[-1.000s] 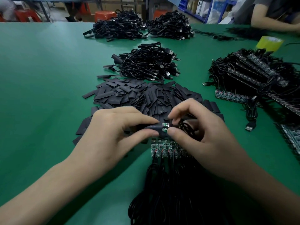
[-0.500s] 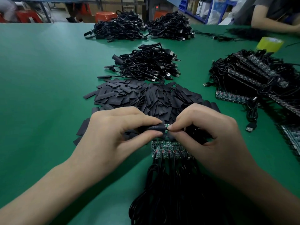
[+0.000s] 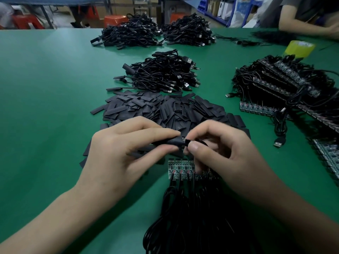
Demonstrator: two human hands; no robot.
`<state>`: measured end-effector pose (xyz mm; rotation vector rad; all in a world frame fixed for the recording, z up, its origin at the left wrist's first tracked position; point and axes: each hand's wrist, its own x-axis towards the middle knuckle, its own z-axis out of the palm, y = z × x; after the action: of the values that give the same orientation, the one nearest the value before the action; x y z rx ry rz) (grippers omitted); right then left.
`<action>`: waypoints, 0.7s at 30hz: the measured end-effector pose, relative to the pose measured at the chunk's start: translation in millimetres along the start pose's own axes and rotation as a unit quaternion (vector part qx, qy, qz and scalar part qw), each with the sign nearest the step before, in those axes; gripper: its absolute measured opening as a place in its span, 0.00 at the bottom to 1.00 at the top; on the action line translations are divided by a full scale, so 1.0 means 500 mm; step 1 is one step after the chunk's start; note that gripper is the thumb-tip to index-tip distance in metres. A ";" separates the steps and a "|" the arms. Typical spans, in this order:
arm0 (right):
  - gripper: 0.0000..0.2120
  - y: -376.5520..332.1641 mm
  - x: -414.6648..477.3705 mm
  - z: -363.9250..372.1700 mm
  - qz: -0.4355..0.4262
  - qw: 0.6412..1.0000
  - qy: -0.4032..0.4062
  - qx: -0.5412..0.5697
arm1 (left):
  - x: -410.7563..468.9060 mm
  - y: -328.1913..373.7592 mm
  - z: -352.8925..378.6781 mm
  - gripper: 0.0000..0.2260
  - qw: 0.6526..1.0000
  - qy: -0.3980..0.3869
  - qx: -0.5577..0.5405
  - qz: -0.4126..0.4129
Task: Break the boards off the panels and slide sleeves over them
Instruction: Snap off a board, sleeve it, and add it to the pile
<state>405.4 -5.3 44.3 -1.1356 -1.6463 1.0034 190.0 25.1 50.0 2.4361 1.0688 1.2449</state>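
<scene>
— What do the hands hold?
— A flat, matte black sleeve. Its long axis runs from 9 to 3 o'clock, with the mouth toward 3. The left hand pinches it in a narrow grip, and the sleeve sticks out toward 3.
— And the right hand?
— Its grip pinches the board; only a dark end shows at the mouth. The green panel lies at 6 o'clock of them on the smooth table.
</scene>
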 end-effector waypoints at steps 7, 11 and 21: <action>0.03 0.001 -0.008 0.025 -0.065 0.993 0.048 -0.091 | -0.008 0.009 0.015 0.13 0.997 0.066 0.022 -0.038; 0.04 0.004 -0.009 0.031 -0.135 0.963 0.118 -0.202 | -0.010 0.020 0.025 0.17 0.994 0.074 -0.040 -0.068; 0.08 0.006 -0.010 0.034 -0.175 0.951 0.076 -0.243 | -0.009 0.007 0.024 0.25 0.993 0.050 -0.093 -0.054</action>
<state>391.0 -11.4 35.4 -1.1383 -1.9359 0.2813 199.2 21.2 41.4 2.1704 1.0444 1.3771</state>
